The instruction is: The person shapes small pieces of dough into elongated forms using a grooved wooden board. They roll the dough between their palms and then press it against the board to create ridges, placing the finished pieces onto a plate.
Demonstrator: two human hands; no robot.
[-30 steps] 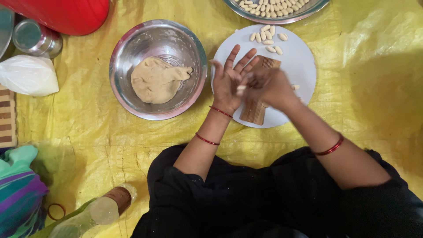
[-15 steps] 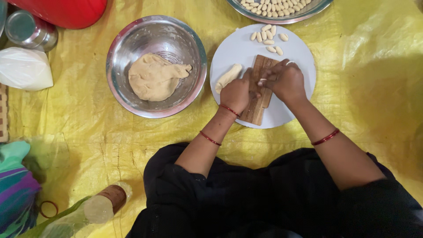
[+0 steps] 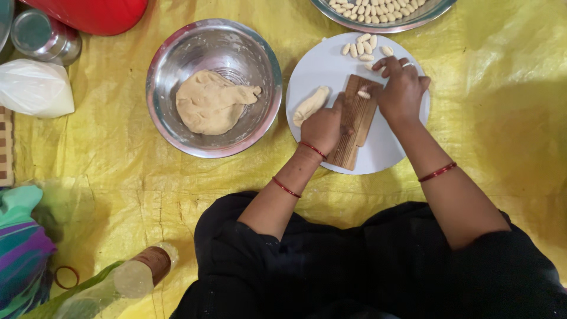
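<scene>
- Near the upper middle of the frame, our left hand rests on the small ridged wooden board and steadies it; the fingers curl loosely over its left edge, pressing rather than clasping.
- Our right hand is bent over the top of the board, and its fingertips press a small piece of dough against the ridges. That grip is a light pinch on the piece.
- The board lies on a round white plate, which sits on a yellow sheet spread over the floor.
- Just left of the board on the plate lies a short roll of dough, not yet cut up.
- A few shaped pieces lie at the plate's upper rim, and many more fill the steel tray at the top edge, so a good share looks done.
- The steel bowl to the left holds a large lump of dough, so we judge much is left to shape.
</scene>
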